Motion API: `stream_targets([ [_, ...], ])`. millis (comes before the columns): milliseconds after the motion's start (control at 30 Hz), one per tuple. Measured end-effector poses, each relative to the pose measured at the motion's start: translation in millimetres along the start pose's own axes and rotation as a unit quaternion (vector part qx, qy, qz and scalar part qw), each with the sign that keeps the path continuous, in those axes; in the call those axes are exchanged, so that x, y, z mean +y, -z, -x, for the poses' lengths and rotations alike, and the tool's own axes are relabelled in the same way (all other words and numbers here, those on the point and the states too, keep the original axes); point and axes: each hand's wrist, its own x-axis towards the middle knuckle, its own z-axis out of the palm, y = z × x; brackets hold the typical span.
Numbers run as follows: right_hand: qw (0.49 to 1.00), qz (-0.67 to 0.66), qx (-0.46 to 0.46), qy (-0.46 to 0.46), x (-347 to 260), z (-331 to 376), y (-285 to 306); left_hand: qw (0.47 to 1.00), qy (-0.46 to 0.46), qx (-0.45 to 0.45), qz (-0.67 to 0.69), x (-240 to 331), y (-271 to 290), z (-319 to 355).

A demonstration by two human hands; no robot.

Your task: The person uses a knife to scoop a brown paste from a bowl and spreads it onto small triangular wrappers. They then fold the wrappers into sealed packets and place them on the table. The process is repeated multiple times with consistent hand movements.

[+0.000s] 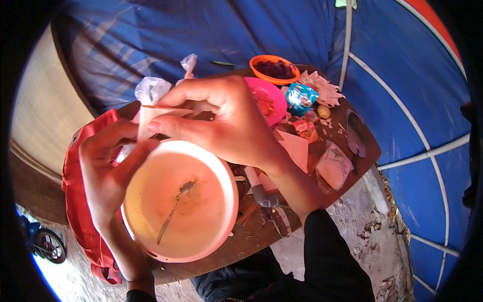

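Above a large white bowl [232,196], both my hands hold a thin, pale folded sheet [147,122], which looks like a wrapper or paper. My left hand [108,163] pinches its lower left side between thumb and fingers. From the right, my right hand [221,118] grips its upper edge, with the thumb laid along a fold. Inside the bowl, a metal spoon [170,216] leans on a smear of yellowish residue. Clear plastic bags [151,90] show behind the sheet, partly covered by my fingers. More pale pointed sheets [296,151] lie beyond my right wrist.
A pink bowl [277,100] of reddish food and an orange bowl [256,60] of dark purple pieces stand at the back. Near them lie a teal packet [302,98], a red packet [306,130] and a wrapped white block [334,165]. A red bag [83,201] sits left.
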Motion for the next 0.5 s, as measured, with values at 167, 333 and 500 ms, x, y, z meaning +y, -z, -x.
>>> stream_targets([
  [167, 1.000, 0.013, -0.008, -0.003, -1.3, 2.3, 8.4, 0.994, 0.058, 0.053, 0.076, -1.4, -7.5, -1.7],
  [333, 0.935, 0.213, 0.037, 0.281, 4.6, -9.0, 4.1, 0.962, 0.122, 0.109, 0.217, -5.0, 0.3, -1.0],
  [500, 0.947, 0.198, -0.003, 0.254, 9.4, -9.3, 0.5, 0.963, 0.111, -0.001, 0.246, -5.6, 8.8, -0.8],
])
